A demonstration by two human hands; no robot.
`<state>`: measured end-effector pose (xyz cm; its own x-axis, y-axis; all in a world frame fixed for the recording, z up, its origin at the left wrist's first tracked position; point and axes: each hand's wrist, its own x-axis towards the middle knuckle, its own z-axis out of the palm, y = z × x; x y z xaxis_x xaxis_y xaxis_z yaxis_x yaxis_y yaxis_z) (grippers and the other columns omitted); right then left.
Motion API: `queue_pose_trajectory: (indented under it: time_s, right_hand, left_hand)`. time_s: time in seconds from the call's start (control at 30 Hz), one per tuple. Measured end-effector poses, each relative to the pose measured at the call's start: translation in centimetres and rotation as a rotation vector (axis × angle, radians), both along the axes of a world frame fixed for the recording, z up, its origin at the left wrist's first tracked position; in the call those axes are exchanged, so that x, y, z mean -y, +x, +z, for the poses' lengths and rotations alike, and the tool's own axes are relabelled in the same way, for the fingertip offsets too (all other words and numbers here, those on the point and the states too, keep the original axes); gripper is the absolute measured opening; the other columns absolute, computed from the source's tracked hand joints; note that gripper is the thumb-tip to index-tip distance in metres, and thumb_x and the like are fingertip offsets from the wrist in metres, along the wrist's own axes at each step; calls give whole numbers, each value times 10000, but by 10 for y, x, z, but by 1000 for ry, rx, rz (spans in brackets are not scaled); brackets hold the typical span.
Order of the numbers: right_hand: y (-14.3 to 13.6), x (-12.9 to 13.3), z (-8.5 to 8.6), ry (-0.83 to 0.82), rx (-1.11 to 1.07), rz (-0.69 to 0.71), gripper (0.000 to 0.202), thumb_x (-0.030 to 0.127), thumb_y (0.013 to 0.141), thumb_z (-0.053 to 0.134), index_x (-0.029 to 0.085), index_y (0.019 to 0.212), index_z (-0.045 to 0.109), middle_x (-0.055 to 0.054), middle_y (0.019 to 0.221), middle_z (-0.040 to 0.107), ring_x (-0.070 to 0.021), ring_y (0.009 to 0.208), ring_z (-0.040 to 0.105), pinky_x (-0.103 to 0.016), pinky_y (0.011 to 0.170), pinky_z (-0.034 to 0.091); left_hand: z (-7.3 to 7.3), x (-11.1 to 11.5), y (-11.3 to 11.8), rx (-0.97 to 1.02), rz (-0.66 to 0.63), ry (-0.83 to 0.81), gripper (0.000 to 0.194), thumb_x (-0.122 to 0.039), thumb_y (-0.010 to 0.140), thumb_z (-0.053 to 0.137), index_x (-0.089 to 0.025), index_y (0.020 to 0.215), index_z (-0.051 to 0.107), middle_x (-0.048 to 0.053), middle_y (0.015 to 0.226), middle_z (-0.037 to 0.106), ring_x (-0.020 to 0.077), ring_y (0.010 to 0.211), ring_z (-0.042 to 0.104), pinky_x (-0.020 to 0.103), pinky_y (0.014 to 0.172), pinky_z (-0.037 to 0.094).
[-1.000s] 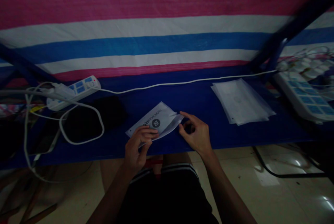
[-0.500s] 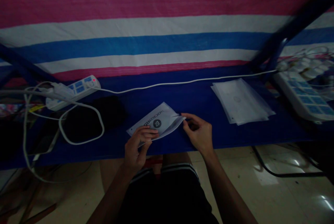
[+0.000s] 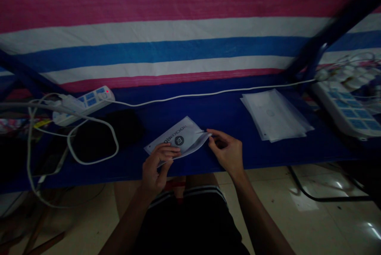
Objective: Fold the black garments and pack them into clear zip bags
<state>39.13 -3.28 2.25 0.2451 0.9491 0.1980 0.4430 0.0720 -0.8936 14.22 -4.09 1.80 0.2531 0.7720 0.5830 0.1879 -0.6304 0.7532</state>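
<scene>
A frosted plastic pouch [image 3: 187, 132] with dark lettering and a round logo lies slanted near the front of the blue surface. My left hand [image 3: 157, 165] grips its lower edge, fingers on top and thumb beneath. At the pouch's right corner, my right hand [image 3: 228, 150] pinches the edge between thumb and forefinger. Between the two hands the side of the pouch gapes a little. Whether anything is inside cannot be made out. Off to the right rests a loose stack of similar pale pouches [image 3: 272, 116], apart from both hands.
A white power strip [image 3: 89, 102] with a red light sits at left among looped white cables [image 3: 114, 140], near a phone [image 3: 53, 156] and a black cloth-like item [image 3: 126, 126]. One cable crosses the back of the blue surface [image 3: 217, 108]. Another power strip [image 3: 348, 108] stands far right.
</scene>
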Motion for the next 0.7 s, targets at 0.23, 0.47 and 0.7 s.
queue_pose_trajectory:
  time_s: [0.23, 0.47, 0.7]
  right_hand:
    - [0, -1, -5, -19, -43, -9, 312, 358, 868, 706, 164, 1085, 817, -62, 852, 814, -189, 675, 753, -298, 640, 608]
    - [2, -1, -7, 5, -58, 3, 312, 359, 887, 685, 180, 1116, 800, -68, 927, 816, -187, 719, 757, -294, 664, 615]
    - [1, -2, -2, 54, -34, 18, 228, 368, 914, 682, 196, 1034, 773, -48, 877, 779, -171, 703, 724, -274, 636, 589]
  left_hand:
    - [2, 0, 1, -6, -11, 11, 165, -66, 991, 551, -228, 963, 568, 42, 1014, 824, 245, 1048, 781, 540, 1051, 534]
    - [3, 0, 3, -22, -2, 44, 180, -45, 980, 551, -224, 967, 564, 44, 1018, 828, 242, 1045, 788, 530, 1043, 551]
    - [0, 1, 4, 43, 95, 38, 177, -59, 991, 556, -235, 1005, 570, 42, 998, 832, 242, 1046, 792, 529, 1032, 589]
